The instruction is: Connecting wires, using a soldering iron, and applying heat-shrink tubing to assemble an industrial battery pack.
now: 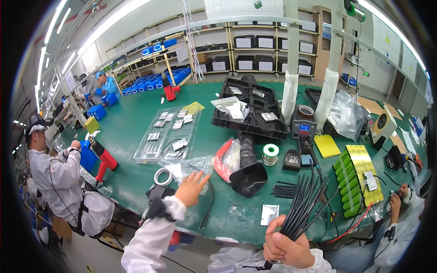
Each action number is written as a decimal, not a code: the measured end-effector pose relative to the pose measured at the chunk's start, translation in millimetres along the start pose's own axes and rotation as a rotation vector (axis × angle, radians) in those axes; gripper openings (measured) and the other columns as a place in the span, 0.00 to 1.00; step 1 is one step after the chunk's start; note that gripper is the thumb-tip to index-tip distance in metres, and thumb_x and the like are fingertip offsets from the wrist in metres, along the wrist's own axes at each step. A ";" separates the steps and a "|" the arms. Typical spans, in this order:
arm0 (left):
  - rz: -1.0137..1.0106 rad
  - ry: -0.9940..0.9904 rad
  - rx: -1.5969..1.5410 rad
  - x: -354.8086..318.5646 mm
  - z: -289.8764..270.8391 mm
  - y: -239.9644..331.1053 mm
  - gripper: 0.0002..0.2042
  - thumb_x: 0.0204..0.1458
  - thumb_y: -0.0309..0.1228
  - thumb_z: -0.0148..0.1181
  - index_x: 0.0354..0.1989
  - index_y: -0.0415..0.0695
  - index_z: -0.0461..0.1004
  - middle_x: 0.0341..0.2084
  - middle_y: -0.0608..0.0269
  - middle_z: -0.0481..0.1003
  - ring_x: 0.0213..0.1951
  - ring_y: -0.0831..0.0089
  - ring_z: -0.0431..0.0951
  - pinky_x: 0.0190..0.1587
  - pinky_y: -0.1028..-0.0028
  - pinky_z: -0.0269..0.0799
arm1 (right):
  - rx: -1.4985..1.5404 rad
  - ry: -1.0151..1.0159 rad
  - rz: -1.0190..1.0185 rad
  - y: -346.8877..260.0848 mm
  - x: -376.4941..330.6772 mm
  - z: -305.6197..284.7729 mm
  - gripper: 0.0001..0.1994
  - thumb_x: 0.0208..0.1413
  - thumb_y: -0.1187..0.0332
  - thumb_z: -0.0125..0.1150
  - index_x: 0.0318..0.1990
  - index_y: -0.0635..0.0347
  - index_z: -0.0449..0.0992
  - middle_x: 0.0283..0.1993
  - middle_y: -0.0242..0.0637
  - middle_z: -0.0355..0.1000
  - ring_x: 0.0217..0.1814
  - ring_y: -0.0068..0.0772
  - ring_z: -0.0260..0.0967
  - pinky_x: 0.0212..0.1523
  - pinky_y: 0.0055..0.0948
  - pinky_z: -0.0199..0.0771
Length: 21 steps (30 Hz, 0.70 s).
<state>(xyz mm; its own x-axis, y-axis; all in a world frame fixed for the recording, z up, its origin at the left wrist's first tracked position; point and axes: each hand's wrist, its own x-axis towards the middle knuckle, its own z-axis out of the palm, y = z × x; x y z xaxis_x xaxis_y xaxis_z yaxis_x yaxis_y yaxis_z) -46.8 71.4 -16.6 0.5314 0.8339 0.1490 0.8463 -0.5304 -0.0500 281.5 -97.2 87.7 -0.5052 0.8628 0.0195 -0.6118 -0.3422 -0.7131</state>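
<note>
Although a red heat gun point(107, 166) rests well off to the left of the left hand point(193, 189), it seems, from where I stand, too far away to crowd any reach. Just beyond that hand lies a crumpled clear bag point(189, 167); the fingers are spread apart and appear to grip nothing, though I cannot tell whether they touch the plastic. I'd steer them clear of its folds, which could snag. Just right of them, thin black leads point(208, 211) trail over the green surface point(125, 136). Farther right and beyond sits a black flared duct point(248, 177). Then comes a white card point(270, 214), just beyond the right hand point(289, 248), with a row of black lengths point(284, 190) lying past it. The right hand is clamped round the lower end of a sheaf of black strips point(302, 204), which leans up and rightward, its far ends fanned. That low grip looks sound to me, but squaring the ends would likely stop strays slipping. Right of the sheaf stands a battery pack point(349, 182) of green cells; I'd hold the loose tips off it.
</note>
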 end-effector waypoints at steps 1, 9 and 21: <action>-0.017 -0.003 0.230 3.5 28.7 -11.6 0.35 0.38 0.20 0.63 0.62 0.46 0.63 0.58 0.54 0.65 0.57 0.51 0.70 0.53 0.61 0.73 | -0.105 -0.014 0.027 -0.9 0.6 -1.9 0.14 0.65 0.69 0.49 0.55 0.62 0.60 0.18 0.33 0.55 0.15 0.29 0.51 0.21 0.36 0.59; 0.231 -0.105 -0.025 37.4 48.2 -35.1 0.15 0.40 0.20 0.60 0.39 0.45 0.73 0.35 0.59 0.71 0.37 0.55 0.77 0.36 0.59 0.76 | -0.414 -0.019 0.214 -11.3 6.9 9.7 0.13 0.68 0.66 0.51 0.56 0.59 0.65 0.22 0.22 0.56 0.21 0.13 0.50 0.22 0.19 0.50; 0.075 1.001 -0.309 165.4 -187.5 -59.9 0.08 0.38 0.14 0.53 0.28 0.39 0.71 0.24 0.55 0.72 0.29 0.57 0.76 0.32 0.69 0.68 | -0.976 -0.265 0.023 47.2 55.2 -26.7 0.12 0.63 0.63 0.52 0.46 0.62 0.69 0.38 0.47 0.72 0.39 0.47 0.71 0.41 0.41 0.70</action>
<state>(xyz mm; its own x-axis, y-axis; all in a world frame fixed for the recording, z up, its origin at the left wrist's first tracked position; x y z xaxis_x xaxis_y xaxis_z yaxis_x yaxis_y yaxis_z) -16.5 212.5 196.2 0.1892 0.3646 0.9117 0.6908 -0.7093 0.1403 241.0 -55.8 36.4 -0.7021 0.7087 0.0692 0.1045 0.1987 -0.9745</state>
